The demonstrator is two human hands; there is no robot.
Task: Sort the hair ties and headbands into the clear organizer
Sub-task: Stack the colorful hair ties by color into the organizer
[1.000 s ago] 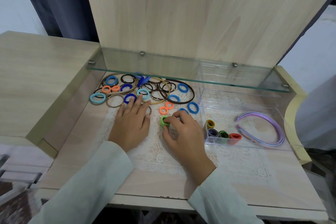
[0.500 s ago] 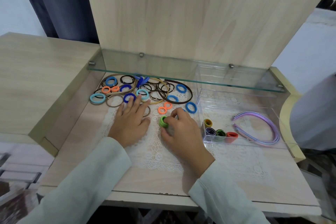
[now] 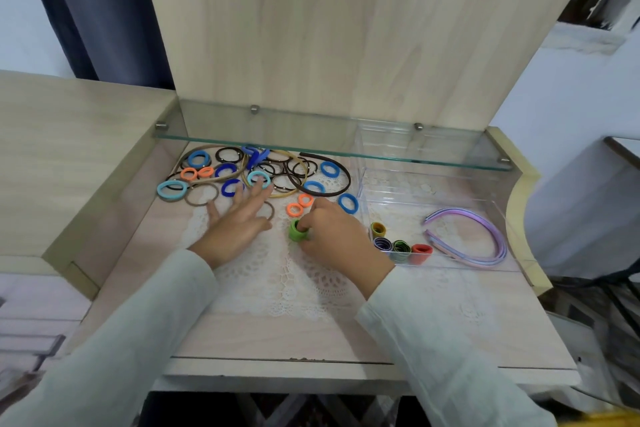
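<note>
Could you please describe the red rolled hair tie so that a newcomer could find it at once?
Look at the clear organizer on the right of the desk. Against its near wall sits a short row of rolled hair ties. The red rolled hair tie ends that row on the right, nearest the lilac headbands, and is the only red one.
</note>
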